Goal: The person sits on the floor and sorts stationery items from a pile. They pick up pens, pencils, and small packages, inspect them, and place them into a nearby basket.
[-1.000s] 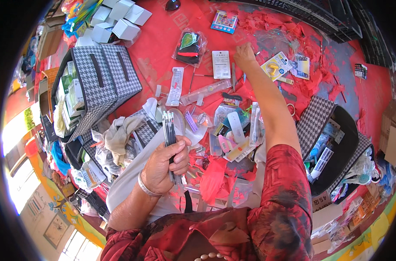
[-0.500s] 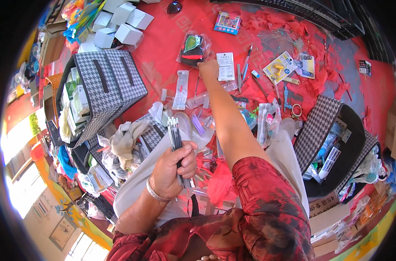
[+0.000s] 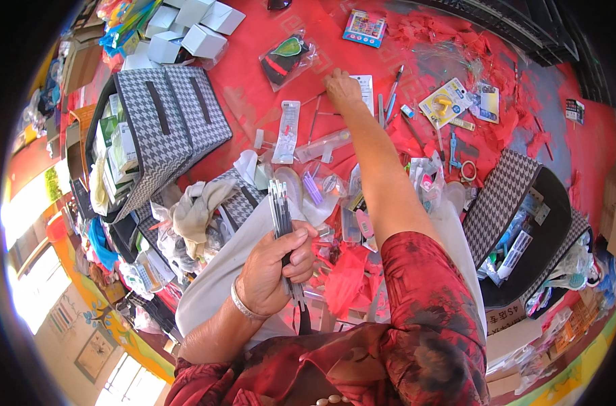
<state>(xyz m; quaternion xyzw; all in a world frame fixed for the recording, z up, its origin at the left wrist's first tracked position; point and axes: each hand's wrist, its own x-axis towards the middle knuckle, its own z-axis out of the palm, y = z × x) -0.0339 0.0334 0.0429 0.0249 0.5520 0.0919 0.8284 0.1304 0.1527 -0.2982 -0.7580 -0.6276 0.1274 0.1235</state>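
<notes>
My left hand (image 3: 274, 267) is wrapped round a bundle of thin dark pen refills (image 3: 279, 206) with pale tips, held upright above my lap. My right hand (image 3: 343, 91) reaches far forward over the red covering, fingers bent and pressed together. Its fingertips meet the end of a thin stick, but what lies in them is partly hidden. Another thin dark stick (image 3: 315, 120) lies just left of that hand. Beyond it, to the left, is a black item in a clear bag (image 3: 285, 61) with a green leaf shape and red band. A white printed card (image 3: 366, 91) lies partly behind my wrist.
Left stands a houndstooth storage box (image 3: 169, 128) holding small boxes; an open houndstooth box (image 3: 501, 223) is at right. Around lie a clear packet (image 3: 286, 132), a yellow item on a card (image 3: 445, 103), blue compasses (image 3: 454, 150), a tape roll (image 3: 468, 170) and white boxes (image 3: 203, 42).
The bagged black item has shifted left and turned. My right hand has come away from it, a little farther forward and right. My left hand still grips the refills.
</notes>
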